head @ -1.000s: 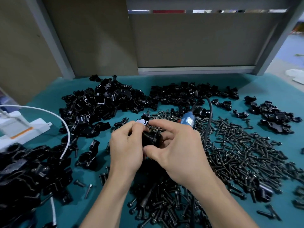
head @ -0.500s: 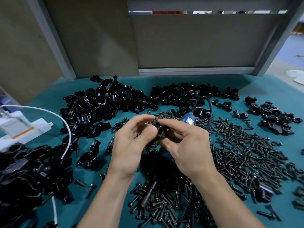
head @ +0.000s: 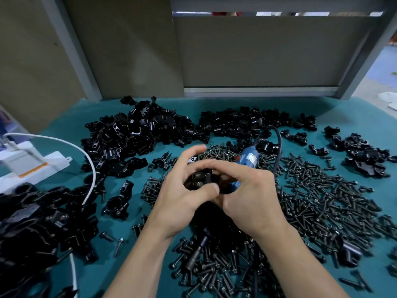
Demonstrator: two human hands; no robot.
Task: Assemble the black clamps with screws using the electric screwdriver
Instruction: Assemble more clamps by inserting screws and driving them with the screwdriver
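We held a black clamp (head: 200, 179), the fingers of our left hand (head: 182, 198) and right hand (head: 255, 196) curled on it; the label (head: 251, 157) of the blue screwdriver (head: 247, 160) was too blurred to read.

— Where are the clamps?
— One black clamp (head: 200, 179) is held up over the middle of the worktop (head: 343, 112). Loose clamp piles (head: 137, 134) lie along the back edge, by the right edge and in the near left corner.
— Screws? Driver?
— Dark screws (head: 322, 201) spread from the middle to the near right. The blue electric screwdriver (head: 249, 158) slants across them, its black cord (head: 280, 145) looping behind.
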